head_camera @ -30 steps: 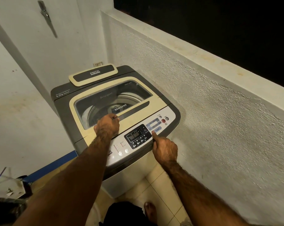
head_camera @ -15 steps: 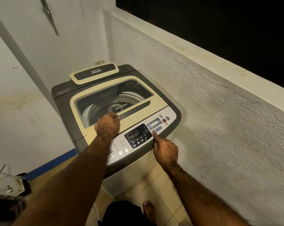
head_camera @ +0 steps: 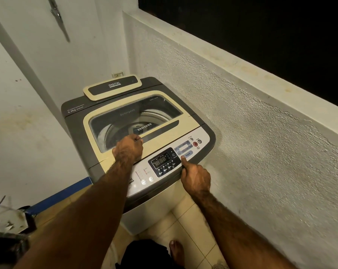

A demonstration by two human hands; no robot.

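Left hand (head_camera: 128, 147) steadies the lid (head_camera: 164, 137) at centre frame, fingers curled, apparently hooking its handle (head_camera: 160, 128). Right hand (head_camera: 196, 178), index straight, other fingers curled empty, presses the Program button (head_camera: 188, 154).

Smooth plastic lid (head_camera: 170, 137), glossy transparent window (head_camera: 129, 115), rough textured plaster wall (head_camera: 251, 152), smooth glazed floor tiles (head_camera: 195, 226)

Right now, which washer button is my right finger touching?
The blue oval Program button beside the dark display; the fingertip of the right hand rests on its left end, short of the red round button.
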